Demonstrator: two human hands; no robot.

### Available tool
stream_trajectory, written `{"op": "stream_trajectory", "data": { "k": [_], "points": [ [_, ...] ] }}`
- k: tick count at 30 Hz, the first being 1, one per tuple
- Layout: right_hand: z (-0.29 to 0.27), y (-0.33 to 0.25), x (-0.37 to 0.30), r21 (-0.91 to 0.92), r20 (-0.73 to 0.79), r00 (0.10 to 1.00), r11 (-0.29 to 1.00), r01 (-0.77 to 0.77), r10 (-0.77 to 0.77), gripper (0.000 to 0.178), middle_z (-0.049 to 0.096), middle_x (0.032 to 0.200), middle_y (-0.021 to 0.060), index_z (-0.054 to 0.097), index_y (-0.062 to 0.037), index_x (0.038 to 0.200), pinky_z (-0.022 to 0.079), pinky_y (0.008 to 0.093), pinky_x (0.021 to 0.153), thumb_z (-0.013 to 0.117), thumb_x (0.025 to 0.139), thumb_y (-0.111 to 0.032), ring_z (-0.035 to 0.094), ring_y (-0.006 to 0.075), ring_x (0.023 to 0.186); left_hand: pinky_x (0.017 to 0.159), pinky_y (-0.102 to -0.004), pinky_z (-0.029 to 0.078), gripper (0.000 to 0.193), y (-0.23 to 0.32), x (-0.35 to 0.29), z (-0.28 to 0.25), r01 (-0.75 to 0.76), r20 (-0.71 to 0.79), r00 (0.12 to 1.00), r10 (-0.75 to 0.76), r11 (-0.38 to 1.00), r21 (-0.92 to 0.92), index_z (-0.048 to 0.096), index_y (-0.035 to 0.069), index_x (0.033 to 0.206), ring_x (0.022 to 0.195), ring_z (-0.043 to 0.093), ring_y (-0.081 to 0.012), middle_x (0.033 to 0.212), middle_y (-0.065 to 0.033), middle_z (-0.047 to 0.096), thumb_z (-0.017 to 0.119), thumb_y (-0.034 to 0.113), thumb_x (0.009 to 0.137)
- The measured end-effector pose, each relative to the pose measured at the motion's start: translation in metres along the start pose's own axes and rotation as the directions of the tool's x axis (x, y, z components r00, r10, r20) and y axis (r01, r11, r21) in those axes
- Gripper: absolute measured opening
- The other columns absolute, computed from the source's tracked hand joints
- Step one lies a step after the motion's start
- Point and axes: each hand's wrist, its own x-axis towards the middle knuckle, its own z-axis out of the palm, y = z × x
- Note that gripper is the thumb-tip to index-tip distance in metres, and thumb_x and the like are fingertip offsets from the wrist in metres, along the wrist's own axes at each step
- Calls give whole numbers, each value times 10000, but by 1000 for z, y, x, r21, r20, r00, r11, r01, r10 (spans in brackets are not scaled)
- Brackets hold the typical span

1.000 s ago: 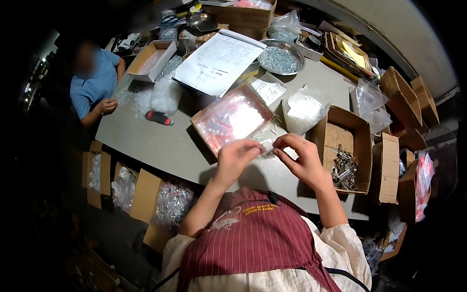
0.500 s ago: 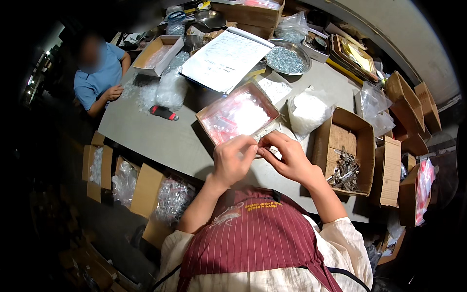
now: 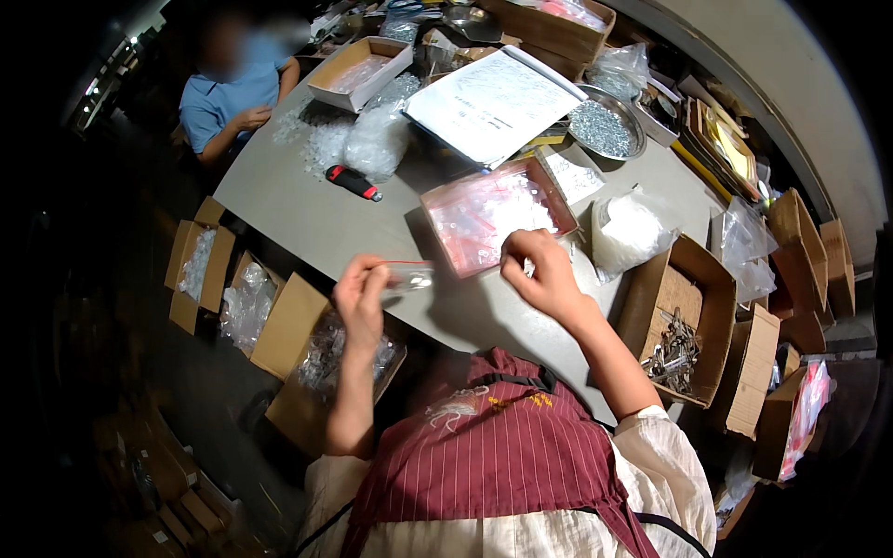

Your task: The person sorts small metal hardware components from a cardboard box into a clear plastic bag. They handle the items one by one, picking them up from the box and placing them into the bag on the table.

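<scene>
My left hand (image 3: 361, 290) pinches a small clear zip bag (image 3: 409, 277) with a red strip along its top. The bag hangs sideways over the table's near edge, with something small and pale inside that I cannot make out. My right hand (image 3: 542, 268) is at the near right corner of a shallow cardboard box (image 3: 561, 193). Its fingers are curled together, and anything between them is hidden. Inside that box lie flat clear bags with red strips (image 3: 465, 228) and a heap of small white pieces (image 3: 526, 200).
A red and black cutter (image 3: 353, 182) lies on the grey table. Beyond are a clipboard with papers (image 3: 502, 102) and a metal bowl of small metal parts (image 3: 603, 128). At right stand a white-filled bag (image 3: 633, 231) and a carton of metal pieces (image 3: 730, 279). A person in blue (image 3: 219, 112) sits far left.
My hands have come apart. The left one has moved left and down with the zip bag, while the right stays beside the shallow box. The whole view has shifted slightly.
</scene>
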Motion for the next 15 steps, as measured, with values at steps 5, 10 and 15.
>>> {"op": "stream_trajectory", "data": {
  "k": [5,10,15],
  "points": [
    [46,82,10,-220,49,979,958,-184,200,184,655,887,159,616,-40,933,477,462,819,718,842,-163,648,367,851,613,-242,484,213,-40,-33,-102,52,-246,966,80,870,490,639,-3,1059,675,552,-75,797,-13,630,583,202,1068],
    [78,108,21,-494,86,976,859,-132,199,196,639,925,165,628,-29,943,469,476,867,749,814,-115,646,371,963,643,-276,533,241,-69,-61,-150,237,-371,928,-33,821,520,652,-7,1169,708,650,-122,805,-70,706,582,197,1062],
    [64,109,26,-82,128,952,960,-269,278,265,678,1005,117,734,-110,1019,468,471,901,706,760,-58,653,342,962,731,-321,564,221,-71,-57,-116,79,-237,969,65,830,552,648,8,1191,743,691,-200,837,-124,730,602,147,1024]
  ]
}}
